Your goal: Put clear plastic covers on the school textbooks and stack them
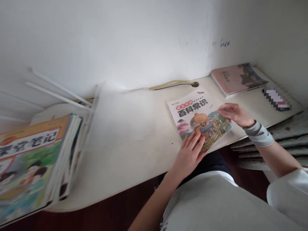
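Observation:
A colourful children's book (192, 110) with large printed characters lies flat on the white desk (130, 141). My left hand (190, 154) rests palm down on the book's lower edge, fingers stretched out and together. My right hand (234, 114) touches the book's right edge, its fingers curled at the page edges. A grey and white wristband sits on my right wrist.
A stack of books (36, 160) leans in a white wire rack (60, 93) at the left. More books (237, 78) lie in the far right corner by the wall. A yellow strip (173, 84) runs to a cable hole. A patterned cushion (279, 141) sits at the right.

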`<state>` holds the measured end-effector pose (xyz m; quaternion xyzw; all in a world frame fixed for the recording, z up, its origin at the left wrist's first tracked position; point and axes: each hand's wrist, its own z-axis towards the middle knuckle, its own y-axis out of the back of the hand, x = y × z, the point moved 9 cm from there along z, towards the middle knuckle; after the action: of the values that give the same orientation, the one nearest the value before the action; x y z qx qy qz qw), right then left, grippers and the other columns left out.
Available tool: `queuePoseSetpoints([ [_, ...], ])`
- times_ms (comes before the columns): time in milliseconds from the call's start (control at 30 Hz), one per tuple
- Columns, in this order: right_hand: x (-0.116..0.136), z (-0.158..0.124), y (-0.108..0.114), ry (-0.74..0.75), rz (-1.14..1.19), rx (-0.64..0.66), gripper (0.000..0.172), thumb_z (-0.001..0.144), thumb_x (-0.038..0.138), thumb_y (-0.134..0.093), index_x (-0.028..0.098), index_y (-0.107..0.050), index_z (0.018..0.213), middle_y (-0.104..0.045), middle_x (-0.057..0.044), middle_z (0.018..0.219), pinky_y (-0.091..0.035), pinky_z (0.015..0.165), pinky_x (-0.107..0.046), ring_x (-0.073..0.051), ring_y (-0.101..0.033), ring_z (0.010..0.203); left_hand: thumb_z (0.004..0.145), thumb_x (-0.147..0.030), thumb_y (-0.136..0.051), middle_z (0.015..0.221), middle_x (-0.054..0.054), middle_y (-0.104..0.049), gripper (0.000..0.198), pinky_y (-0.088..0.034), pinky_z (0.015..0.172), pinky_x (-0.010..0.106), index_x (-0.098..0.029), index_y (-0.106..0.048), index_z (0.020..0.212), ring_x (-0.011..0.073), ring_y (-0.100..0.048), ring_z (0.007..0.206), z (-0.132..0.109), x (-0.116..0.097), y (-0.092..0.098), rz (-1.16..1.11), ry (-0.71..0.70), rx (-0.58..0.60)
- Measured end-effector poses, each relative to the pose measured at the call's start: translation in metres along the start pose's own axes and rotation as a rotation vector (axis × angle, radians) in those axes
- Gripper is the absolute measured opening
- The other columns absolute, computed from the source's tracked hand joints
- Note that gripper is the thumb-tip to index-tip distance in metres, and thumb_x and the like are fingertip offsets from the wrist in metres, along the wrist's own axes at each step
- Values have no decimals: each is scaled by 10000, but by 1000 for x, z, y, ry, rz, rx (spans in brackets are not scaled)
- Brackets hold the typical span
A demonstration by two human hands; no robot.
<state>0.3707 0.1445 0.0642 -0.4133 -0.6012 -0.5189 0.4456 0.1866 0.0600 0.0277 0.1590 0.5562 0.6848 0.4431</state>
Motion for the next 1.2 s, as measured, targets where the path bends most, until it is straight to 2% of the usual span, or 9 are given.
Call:
queuePoseSetpoints([
  [167,19,-6,-5,-59,-264,207,192,761,373,-621,181,-607,766,-470,81,431,-305,405,-203,-57,-407,380,885,-244,-516,1234,135,-587,302,-451,1007,441,-154,-558,1171,252,-512,1203,-13,-1,15,15,-57,-138],
  [300,13,-15,-13,-133,-246,335,273,771,434,-600,174,-635,697,-468,66,409,-263,384,-202,-49,-377,359,868,-123,-507,1085,102,-659,209,-486,978,401,-156,-630,1033,215,-594,1088,-24,-8,17,50,-110,-218],
  [633,-2,-22,13,-83,154,-140,314,648,459,-701,181,-585,559,-418,69,392,-191,301,-195,-32,-281,315,839,-55,-522,904,57,-694,174,-508,941,368,-157,-636,922,179,-635,986,-36,-17,21,33,-138,-359],
  [733,-12,-24,21,-79,-9,-60,318,709,488,-652,179,-634,638,-559,24,531,-321,327,-193,-57,-412,379,848,-175,-562,985,77,-687,132,-500,943,387,-165,-635,957,202,-625,1010,-35,-15,25,12,-105,-314],
  [800,-18,-26,41,-18,-213,-106,349,776,520,-578,184,-672,772,-653,-28,733,-461,445,-217,-110,-567,556,855,-272,-560,1091,99,-659,228,-478,964,413,-172,-618,1052,227,-598,1066,-28,-8,35,7,-92,-268],
  [900,-23,-42,84,127,-449,-425,423,859,545,-443,196,-654,969,-664,-86,982,-544,658,-302,-188,-631,841,885,-307,-494,1182,94,-616,292,-454,977,413,-200,-582,1142,226,-558,1122,-2,22,59,28,-31,-232],
  [967,-32,-56,88,164,-537,-520,451,886,541,-389,192,-626,1046,-659,-111,1021,-542,719,-351,-213,-634,882,909,-309,-436,1190,81,-606,277,-452,969,395,-212,-594,1116,217,-538,1138,25,59,70,60,62,-203],
  [1067,-48,-71,53,221,-732,-424,504,856,554,-447,173,-568,1164,-636,-149,1103,-511,829,-419,-267,-610,994,899,-319,-434,1268,134,-550,333,-377,1025,426,-155,-560,1160,261,-464,1217,72,127,62,141,236,-94],
  [1200,-67,-85,12,198,-1005,-403,580,845,542,-466,161,-473,1283,-589,-172,1194,-438,927,-469,-320,-533,1126,866,-316,-480,1298,184,-505,455,-365,1001,371,-96,-447,1262,265,-449,1226,112,197,26,87,479,153],
])
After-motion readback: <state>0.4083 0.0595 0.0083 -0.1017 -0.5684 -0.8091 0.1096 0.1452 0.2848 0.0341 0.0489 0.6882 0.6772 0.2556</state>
